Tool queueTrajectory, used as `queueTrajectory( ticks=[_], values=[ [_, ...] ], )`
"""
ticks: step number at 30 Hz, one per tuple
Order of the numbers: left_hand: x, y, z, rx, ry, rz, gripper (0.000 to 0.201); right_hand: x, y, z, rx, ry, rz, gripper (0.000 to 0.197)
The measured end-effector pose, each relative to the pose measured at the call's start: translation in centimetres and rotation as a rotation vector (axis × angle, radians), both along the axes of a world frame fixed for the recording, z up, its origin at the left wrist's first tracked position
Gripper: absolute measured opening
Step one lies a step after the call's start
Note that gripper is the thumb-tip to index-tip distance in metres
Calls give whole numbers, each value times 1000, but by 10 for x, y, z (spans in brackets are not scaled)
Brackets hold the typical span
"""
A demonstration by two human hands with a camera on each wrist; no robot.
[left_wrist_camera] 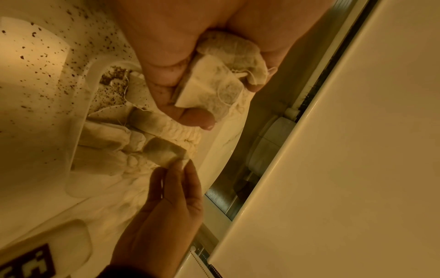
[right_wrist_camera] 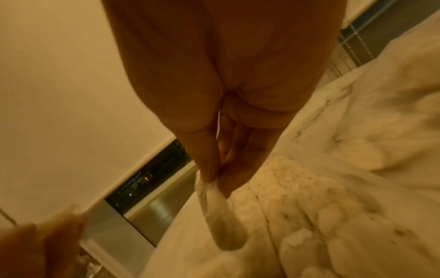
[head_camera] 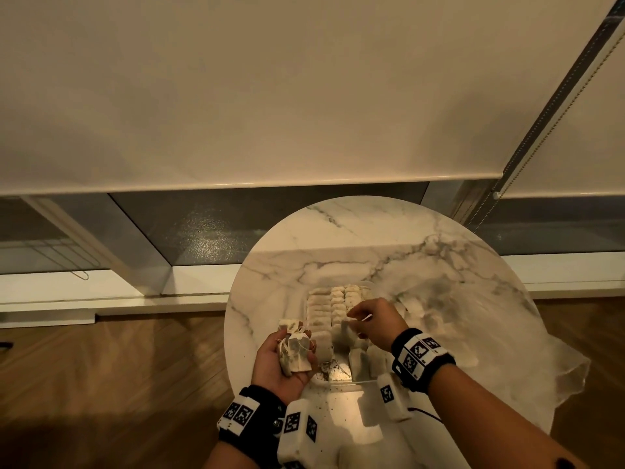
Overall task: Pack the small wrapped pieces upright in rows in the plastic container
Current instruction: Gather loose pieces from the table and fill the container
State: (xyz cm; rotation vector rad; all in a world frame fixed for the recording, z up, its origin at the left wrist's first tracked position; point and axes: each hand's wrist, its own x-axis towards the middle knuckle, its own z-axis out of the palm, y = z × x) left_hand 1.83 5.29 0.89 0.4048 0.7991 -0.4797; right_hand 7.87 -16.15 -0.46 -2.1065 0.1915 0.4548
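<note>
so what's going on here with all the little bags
A person is packing tea bags into a clear plastic container on a round marble table. The left hand holds a small bunch of tea bags as a supply. The right hand pinches a single tea bag by its top over the container. Several upright rows already stand at the far end; the near end is still partly unfilled, with loose tea specks around.

Left grip [head_camera: 282, 358] cupped palm-up, fingers curled; right grip [head_camera: 373, 321] pinching, fingertips together
</note>
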Motion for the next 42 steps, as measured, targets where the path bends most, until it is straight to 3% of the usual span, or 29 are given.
queueTrajectory(
  ticks=[14, 22, 29, 33, 42],
  values=[
    [4, 22, -1, -33, 31, 24, 33, 23, 20, -35, -326, 256, 328, 17],
    [10, 22, -3, -36, 26, 19, 27, 35, 31, -49, -440, 195, 353, 13],
    [15, 16, -8, -25, 11, 8, 28, 34, 32, -57, -485, 153, 354, 22],
    [15, 10, -7, -9, -2, 7, 28, 33, 30, -51, -430, 116, 288, 23],
    [13, -9, -1, -5, -22, -66, 30, -2, 10, -8, -45, -89, -115, 6]
  ],
)
